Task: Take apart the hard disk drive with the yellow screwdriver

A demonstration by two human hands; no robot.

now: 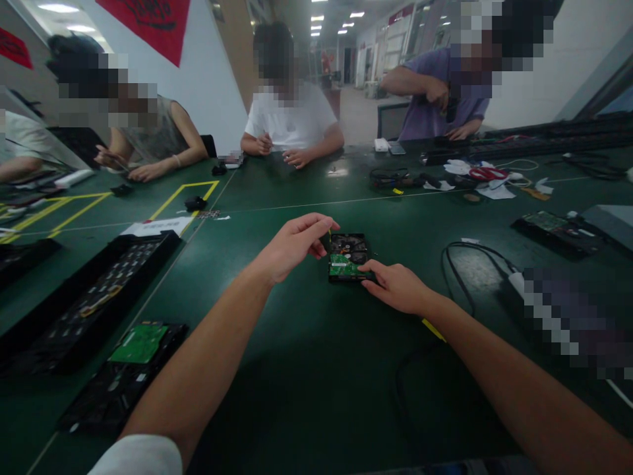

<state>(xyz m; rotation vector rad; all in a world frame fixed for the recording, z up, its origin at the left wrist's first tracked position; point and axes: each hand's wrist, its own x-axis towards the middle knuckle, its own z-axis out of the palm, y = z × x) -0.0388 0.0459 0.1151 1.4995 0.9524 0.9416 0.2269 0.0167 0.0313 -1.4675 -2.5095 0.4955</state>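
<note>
A hard drive (pixel 347 245) lies on the green table with its green circuit board facing up. At its upper left edge is my left hand (pixel 299 245), fingers curled with thumb and fingertips close together. A tiny yellow bit shows by those fingertips, but I cannot make out what they pinch. My right hand (pixel 395 285) grips the drive's lower right edge, index finger on the board side and thumb low by the rim. Some tiny dark specks, perhaps screws, lie just right of the drive.
Another hard drive (pixel 138 343) lies beside my left forearm, near a long black tray (pixel 93 297) of small parts. To the right are a black cable (pixel 452 245) and a further drive (pixel 554 231). Several people sit or stand across the table (pixel 277 363).
</note>
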